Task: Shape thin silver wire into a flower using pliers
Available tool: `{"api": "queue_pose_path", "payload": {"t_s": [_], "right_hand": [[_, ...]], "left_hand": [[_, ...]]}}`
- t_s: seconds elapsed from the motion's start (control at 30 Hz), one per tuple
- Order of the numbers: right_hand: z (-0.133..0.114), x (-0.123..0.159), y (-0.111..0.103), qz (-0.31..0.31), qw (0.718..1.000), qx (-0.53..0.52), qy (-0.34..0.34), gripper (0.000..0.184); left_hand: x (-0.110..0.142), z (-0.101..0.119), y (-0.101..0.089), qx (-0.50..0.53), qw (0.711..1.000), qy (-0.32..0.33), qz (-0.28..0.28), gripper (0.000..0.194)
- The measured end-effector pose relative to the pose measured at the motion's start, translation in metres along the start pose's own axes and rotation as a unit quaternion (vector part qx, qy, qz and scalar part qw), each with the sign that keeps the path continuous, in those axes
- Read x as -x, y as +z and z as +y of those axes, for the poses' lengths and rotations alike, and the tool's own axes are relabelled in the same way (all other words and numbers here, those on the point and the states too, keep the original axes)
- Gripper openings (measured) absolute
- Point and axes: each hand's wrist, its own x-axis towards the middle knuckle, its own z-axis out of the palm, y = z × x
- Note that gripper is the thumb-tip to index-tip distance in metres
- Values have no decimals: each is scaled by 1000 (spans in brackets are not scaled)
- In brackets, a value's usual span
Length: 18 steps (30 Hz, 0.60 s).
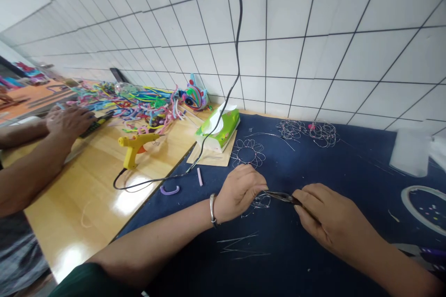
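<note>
My right hand (329,216) is closed round the handles of needle-nose pliers (283,197), whose jaws point left. The tips of the jaws meet the fingertips of my left hand (242,191), pinched on a looped wire piece (262,202) that hangs partly hidden below them. A silver bracelet (212,209) is on my left wrist. Just beyond that hand lies a flower-shaped wire ring (256,147) with thin petal loops. Several straight wire pieces (240,247) lie on the dark cloth nearer to me.
Tangled wire rings (322,134) lie near the tiled wall. A green tissue pack (223,125) stands beyond my left hand, with a black cable (239,51) hanging across it. Left are a yellow glue gun (131,151), coloured stems (146,102) and another person's hands (71,120). A round dish (406,199) sits right.
</note>
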Motion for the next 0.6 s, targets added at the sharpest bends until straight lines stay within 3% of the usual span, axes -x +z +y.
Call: {"api": "queue_pose_path", "payload": {"t_s": [0.13, 0.33, 0.6], "right_hand": [[0, -1, -4, -18, 1000, 12, -17, 19], [-1, -2, -4, -25, 999, -1, -26, 20], [-3, 1, 3, -34, 996, -74, 29, 18]], "left_hand": [[0, 0, 1, 15, 1000, -17, -4, 14], [2, 3, 3, 84, 988, -129, -1, 16], [1, 3, 0, 56, 995, -79, -6, 15]]}}
